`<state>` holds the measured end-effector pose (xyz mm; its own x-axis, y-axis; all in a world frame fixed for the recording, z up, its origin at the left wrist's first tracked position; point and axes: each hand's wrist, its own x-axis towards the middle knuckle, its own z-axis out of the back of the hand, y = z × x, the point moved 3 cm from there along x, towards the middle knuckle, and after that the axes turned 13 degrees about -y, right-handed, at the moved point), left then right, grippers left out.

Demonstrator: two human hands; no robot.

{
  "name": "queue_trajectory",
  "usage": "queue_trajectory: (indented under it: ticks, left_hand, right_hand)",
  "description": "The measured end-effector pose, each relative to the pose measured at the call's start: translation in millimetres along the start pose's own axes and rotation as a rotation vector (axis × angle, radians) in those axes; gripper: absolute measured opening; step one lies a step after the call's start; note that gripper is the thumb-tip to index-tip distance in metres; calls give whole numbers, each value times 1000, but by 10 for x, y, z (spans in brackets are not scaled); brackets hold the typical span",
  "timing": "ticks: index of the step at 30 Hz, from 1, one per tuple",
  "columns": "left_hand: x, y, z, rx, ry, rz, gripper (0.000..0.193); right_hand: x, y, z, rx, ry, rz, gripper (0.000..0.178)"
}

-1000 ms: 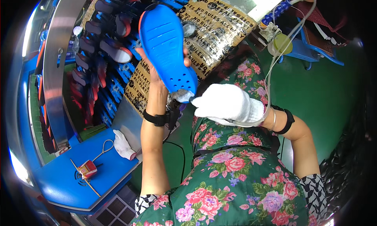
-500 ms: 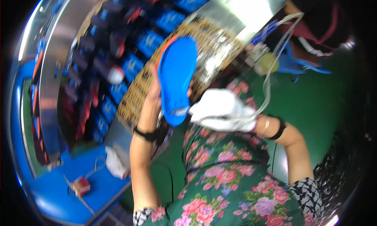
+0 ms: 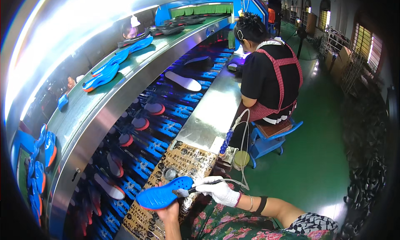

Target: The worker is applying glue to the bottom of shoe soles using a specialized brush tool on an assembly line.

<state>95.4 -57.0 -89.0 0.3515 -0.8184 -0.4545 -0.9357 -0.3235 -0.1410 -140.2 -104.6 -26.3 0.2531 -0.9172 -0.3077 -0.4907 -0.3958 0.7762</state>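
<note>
My left hand [image 3: 170, 211] is bare and holds a blue shoe sole [image 3: 161, 195] with an orange edge from below, lying roughly flat above a patterned mat [image 3: 175, 165]. My right hand [image 3: 218, 191] wears a white glove and grips a thin brush [image 3: 196, 188] whose tip touches the heel end of the sole. A thin hose [image 3: 241, 156] runs from the brush up to the bench. A small round pot [image 3: 170, 173] sits on the mat just behind the sole.
A conveyor [image 3: 158, 115] of blue holders carries soles past my left. An upper steel shelf [image 3: 125, 77] holds more blue soles. A co-worker [image 3: 271, 77] in a black top and red apron sits ahead on a blue stool [image 3: 273, 135]. Green floor [image 3: 325, 156] lies to the right.
The camera has swung up from my lap to the line ahead. The sole has dropped from upright to nearly flat, and the gloved hand now puts the brush tip on its heel end.
</note>
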Motion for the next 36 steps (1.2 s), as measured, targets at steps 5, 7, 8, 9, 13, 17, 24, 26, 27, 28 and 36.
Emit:
queue_trajectory:
  ticks: [5,7,8,9,13,17,24,26,27,28,36]
  left_hand:
    - [-734,-154,148,333,215,126,85]
    - [-811,-135,279,879,110,166,91]
    - [-824,-142,346,883,107,168,91]
    - [-814,-103,402,611,126,325,90]
    - [-1139,181,451,458,159,382,89]
    - [-1169,443,103,438,170,340,99]
    - [-1012,683,-295,83,135,472,99]
    - [-994,719,-356,72,124,457,94]
    - [-997,728,-368,74,132,444,93]
    - [-1020,718,-365,73,118,422,93]
    - [-1020,639,-54,-258,224,479,90]
  right_hand:
    - [34,-116,-35,45,35,-58,16]
    - [7,-168,-78,46,59,-104,16]
    - [-30,-180,-88,48,46,-109,16]
    - [-53,-165,-121,51,47,-112,16]
    - [-203,-39,-269,-5,146,8,16]
    - [-265,350,-403,-119,218,156,18]
    - [-302,956,-638,-429,289,737,17]
    - [-246,999,-716,-458,301,829,15]
    - [-235,1014,-749,-482,306,911,15]
    - [-235,1004,-783,-514,293,939,17]
    - [-296,1028,-1031,-699,409,1363,25]
